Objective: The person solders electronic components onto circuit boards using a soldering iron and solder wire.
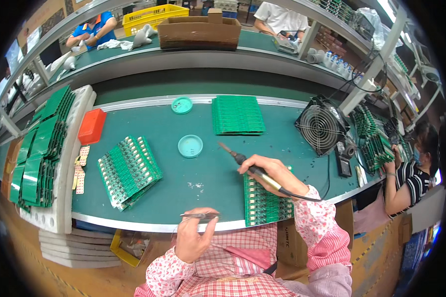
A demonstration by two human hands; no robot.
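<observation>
My right hand (272,174) is closed around a soldering iron (259,172), its tip pointing up and left over the bench, its cord trailing past my wrist. Below that hand, partly covered by it, lies a green circuit board panel (255,205) at the front edge. At the bench edge my left hand (195,235) pinches slim metal tweezers (200,216), held level. Small white bits (195,186) are scattered on the mat just beyond them. A round, shallow dish (190,146) sits left of the iron's tip.
Populated board panels (129,173) are stacked at left, bare green ones (238,115) at the back. A fan (322,126) stands at right, a red bin (91,125) at left. White foam (59,163) holds more boards. A co-worker (406,183) sits at right; others work opposite.
</observation>
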